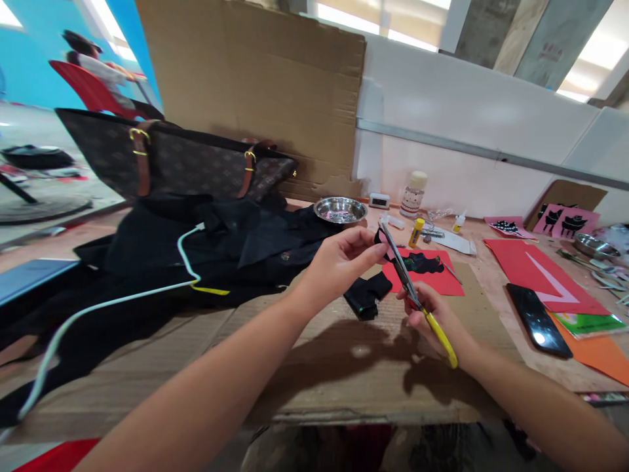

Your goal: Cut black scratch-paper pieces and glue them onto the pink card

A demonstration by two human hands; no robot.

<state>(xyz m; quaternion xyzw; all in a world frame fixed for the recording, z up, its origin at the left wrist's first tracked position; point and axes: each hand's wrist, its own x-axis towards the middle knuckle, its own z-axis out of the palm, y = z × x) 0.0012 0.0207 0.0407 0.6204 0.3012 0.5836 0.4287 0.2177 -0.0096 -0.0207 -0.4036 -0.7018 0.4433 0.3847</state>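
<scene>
Seen from the head camera, a person's left hand (339,259) pinched a small black-and-pink scrap (378,236) above a cardboard sheet (354,387) while the right hand (432,314) gripped yellow-handled scissors (409,283). With the blades close beside the left thumb, a slipping scrap risked a nicked finger or a stray cut.

Patterned handbag (196,160) (brown-strapped) — black phone (538,320), pale cable (91,309)
</scene>
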